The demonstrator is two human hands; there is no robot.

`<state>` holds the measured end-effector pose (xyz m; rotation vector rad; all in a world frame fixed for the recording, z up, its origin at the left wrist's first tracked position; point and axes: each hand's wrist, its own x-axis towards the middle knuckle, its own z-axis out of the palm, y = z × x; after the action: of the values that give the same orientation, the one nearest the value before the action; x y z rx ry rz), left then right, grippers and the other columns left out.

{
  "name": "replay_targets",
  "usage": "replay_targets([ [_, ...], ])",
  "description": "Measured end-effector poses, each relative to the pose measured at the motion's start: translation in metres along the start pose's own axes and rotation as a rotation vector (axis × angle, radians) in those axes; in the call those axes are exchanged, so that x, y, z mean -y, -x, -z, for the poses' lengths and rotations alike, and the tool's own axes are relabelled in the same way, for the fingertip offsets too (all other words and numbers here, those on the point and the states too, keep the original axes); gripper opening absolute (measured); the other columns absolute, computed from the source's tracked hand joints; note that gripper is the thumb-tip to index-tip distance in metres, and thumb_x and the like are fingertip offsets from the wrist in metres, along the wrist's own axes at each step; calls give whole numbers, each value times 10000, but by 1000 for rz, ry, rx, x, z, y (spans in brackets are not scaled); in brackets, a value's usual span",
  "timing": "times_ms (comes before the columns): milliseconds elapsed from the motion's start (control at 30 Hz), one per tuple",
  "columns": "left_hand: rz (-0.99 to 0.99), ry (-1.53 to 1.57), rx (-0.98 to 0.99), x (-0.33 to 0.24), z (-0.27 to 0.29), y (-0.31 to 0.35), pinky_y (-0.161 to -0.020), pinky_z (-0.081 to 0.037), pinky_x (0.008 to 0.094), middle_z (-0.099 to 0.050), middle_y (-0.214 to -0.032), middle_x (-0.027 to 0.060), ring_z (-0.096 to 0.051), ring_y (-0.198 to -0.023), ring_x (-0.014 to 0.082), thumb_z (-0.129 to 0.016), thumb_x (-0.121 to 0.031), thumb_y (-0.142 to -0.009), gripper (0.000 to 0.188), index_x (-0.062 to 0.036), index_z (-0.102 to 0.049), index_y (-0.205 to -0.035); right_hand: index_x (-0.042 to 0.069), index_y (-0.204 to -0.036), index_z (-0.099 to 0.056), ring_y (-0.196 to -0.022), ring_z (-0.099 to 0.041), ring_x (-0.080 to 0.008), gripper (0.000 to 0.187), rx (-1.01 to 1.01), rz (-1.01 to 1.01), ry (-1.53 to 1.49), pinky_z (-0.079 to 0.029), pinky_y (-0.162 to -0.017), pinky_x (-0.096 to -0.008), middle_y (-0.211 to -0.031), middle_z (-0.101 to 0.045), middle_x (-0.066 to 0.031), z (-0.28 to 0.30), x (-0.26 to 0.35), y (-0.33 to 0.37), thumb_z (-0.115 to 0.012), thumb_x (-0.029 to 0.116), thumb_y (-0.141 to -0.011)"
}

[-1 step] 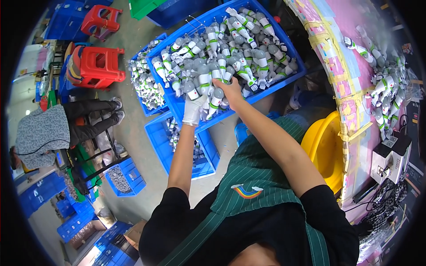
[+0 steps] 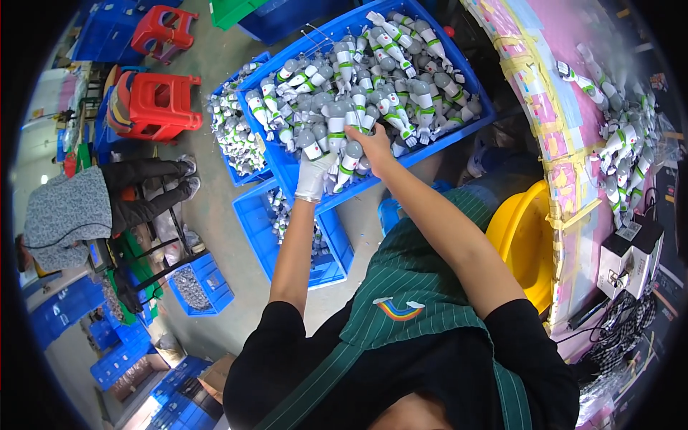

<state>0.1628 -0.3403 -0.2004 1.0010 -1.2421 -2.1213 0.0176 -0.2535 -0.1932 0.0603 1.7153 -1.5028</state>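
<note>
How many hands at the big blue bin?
2: the gloved left hand and, to its right, the bare right hand, among gray-and-white parts at the near side of the big blue bin. None looks hidden.

Left hand (image 2: 312, 178): gloved fingers lost among grey-and-white pieces (image 2: 337, 123), hold unreadable. Right hand (image 2: 374, 150): fingers mostly hidden behind pieces (thumb excepted). Well left of both hands, co-worker's (image 2: 68, 211) head dim at dark rim. Lower left of left hand, grey bits (image 2: 190, 289), too small to identify. Beyond hands, leftward, green crate (image 2: 233, 10), cut by top edge.
</note>
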Motion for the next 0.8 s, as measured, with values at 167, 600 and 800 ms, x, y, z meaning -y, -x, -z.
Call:
replay_targets([
  [167,-46,-159,41,38,34,-24,-845,-543,316,-641,-1144,50,-646,-985,169,-750,-45,-806,528,-73,-527,-1284,-35,-1352,-437,-1072,-618,-244,854,219,-117,-158,-505,-896,-351,-1249,-581,-165,5,-2,-7,-856,372,-729],
  [600,35,-296,99,-4,-1,-25,-843,-545,331,-671,-1099,71,-651,-959,174,-860,-79,-686,618,-45,-569,-1230,9,-1364,-483,-1039,-621,-194,719,232,-80,-187,-502,-864,-330,-1189,-627,-109,8,-2,-9,-801,310,-793],
  [800,-29,-241,169,-3,-6,-36,-885,-533,328,-626,-1168,57,-624,-1023,167,-864,-85,-684,772,-70,-442,-1330,11,-1389,-466,-1030,-626,-208,726,199,-57,-178,-502,-859,-336,-1189,-629,-121,11,-6,-13,-781,252,-780],
])
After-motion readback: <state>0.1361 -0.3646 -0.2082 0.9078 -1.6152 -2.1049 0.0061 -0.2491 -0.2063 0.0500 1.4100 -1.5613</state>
